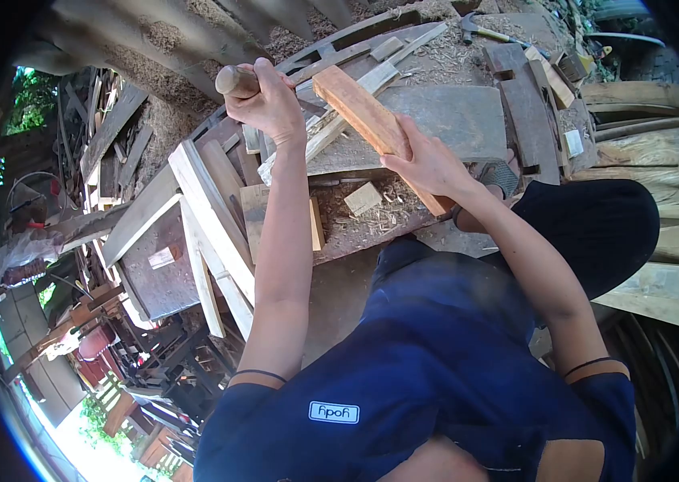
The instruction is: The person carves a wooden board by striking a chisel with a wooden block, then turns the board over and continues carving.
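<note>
My left hand is closed round a thick wooden handle, whose rounded end sticks out at the left of the fist; the rest of that tool is hidden. To the right, my right hand grips a long reddish-brown wood block near its lower part, fingers wrapped round it. The block is tilted, its upper end near my left hand but apart from it. Below the hands, a small pale wood offcut lies among shavings on the work surface.
A grey board lies behind the block. A hammer rests at the far edge. Pale planks lean at the left, and stacked timber stands at the right. My bent leg is at the right, its foot by the board.
</note>
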`<action>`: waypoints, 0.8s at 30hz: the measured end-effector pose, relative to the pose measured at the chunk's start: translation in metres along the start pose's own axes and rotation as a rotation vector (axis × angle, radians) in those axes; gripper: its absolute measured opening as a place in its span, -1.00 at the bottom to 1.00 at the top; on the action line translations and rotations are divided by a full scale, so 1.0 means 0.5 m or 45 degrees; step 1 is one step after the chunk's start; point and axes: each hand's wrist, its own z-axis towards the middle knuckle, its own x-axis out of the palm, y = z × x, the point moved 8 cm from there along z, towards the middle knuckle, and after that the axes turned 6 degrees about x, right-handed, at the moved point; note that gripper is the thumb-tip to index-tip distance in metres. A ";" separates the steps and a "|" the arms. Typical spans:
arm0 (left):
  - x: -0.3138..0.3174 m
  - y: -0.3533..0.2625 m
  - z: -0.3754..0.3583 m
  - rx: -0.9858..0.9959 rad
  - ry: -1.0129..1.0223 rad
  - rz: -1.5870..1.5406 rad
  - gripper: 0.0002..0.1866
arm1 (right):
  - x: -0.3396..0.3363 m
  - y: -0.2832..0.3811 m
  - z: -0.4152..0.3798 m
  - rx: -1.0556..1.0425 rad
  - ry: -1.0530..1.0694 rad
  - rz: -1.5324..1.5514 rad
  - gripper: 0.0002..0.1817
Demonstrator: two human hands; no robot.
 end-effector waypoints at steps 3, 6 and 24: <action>0.004 0.002 -0.001 0.002 0.001 0.000 -0.89 | -0.001 0.000 0.001 0.006 0.014 -0.001 -0.11; 0.007 0.001 -0.002 -0.017 0.004 -0.028 -0.90 | 0.000 -0.002 0.001 0.001 0.021 0.009 -0.11; 0.017 -0.012 -0.020 0.295 0.012 0.352 -0.79 | -0.258 0.318 -0.046 -0.821 -0.397 0.641 -0.22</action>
